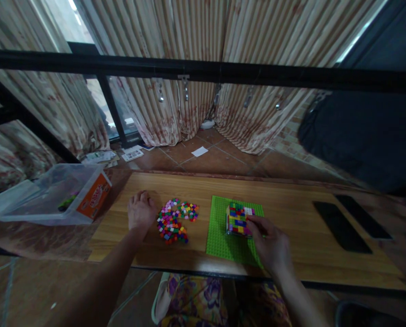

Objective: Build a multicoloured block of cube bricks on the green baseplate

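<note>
On the light green studded baseplate (217, 227) stands a box-shaped block of multicoloured toy bricks (237, 222), toward the plate's right half. My right hand (274, 245) reaches over its right side, thumb and fingers pinched together at the top. A small reddish toy brick seems to be at those fingertips, though they largely hide it. To the left, a loose pile of small coloured bricks (170, 220) is spread on the wooden table (196, 186). My left hand (141, 212) rests on the table just beside that pile, fingers loosely bent and apart, nothing visible in it.
A clear plastic bin (52, 190) with an orange label and some green pieces inside sits left of the table. Two dark flat panels (342, 227) lie at the table's right end. A black metal bar (203, 70) with hanging clips crosses ahead, before striped curtains (189, 36).
</note>
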Tool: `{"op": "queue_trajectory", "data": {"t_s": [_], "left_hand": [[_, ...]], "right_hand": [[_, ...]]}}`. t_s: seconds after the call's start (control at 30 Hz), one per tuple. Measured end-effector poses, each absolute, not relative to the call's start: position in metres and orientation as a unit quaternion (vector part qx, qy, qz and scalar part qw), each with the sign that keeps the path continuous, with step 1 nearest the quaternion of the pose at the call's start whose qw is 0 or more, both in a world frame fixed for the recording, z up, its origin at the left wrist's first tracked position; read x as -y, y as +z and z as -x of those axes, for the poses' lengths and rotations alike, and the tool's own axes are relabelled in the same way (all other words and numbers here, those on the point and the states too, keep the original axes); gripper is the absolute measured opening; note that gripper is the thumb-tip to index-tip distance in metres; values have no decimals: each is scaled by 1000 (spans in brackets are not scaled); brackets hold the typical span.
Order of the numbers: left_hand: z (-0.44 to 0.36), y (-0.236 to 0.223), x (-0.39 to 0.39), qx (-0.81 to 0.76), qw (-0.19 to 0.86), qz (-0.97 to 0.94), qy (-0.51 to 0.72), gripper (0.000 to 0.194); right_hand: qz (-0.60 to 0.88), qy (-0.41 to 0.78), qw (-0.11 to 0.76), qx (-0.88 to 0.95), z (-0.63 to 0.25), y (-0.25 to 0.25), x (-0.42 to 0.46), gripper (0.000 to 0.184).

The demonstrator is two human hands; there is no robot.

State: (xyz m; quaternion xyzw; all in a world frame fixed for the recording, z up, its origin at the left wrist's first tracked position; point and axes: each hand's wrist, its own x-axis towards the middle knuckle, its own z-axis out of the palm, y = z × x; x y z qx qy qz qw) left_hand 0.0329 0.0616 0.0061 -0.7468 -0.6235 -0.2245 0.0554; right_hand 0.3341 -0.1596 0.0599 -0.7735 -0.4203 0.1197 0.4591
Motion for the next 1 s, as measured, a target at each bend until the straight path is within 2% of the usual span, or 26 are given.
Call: {"op": "queue_trajectory", "data": {"t_s": [0.4, 1.0], "left_hand": [[-33, 6, -63, 620, 53, 749, -226, 36], [-33, 6, -63, 622, 44, 747, -232, 36]], "right_hand": [[740, 71, 483, 463, -351, 42, 137, 26], [725, 118, 545, 406, -354, 35, 134, 27]]}}
